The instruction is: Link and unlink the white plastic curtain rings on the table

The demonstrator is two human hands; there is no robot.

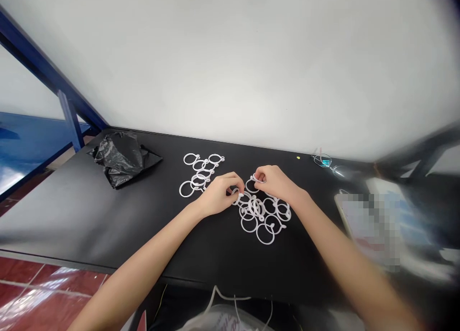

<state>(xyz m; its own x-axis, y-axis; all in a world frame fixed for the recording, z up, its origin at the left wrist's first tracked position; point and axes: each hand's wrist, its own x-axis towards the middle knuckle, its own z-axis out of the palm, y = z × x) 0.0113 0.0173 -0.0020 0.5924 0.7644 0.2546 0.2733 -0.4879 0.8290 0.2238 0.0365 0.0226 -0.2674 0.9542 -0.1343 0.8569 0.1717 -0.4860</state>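
White curtain rings with small eyelets lie in two groups on the black table. The larger pile (pixel 256 209) sits in front of me, with rings overlapping one another. To its left a looser group (pixel 205 176) is spread out. At the pile's upper left edge, my left hand (pixel 220 196) pinches a curtain ring (pixel 235 197) between thumb and fingers. My right hand (pixel 276 180) is at the upper edge of the pile, its fingertips closed on another curtain ring (pixel 258 178). Both hands partly cover the rings they touch.
A crumpled black plastic bag (pixel 120 156) lies at the table's left. Eyeglasses (pixel 323 161) rest at the back right, near a small yellow bit (pixel 298 157). A pixelated, blurred object (pixel 370 225) is on the right. A white wall (pixel 230 72) rises behind the table.
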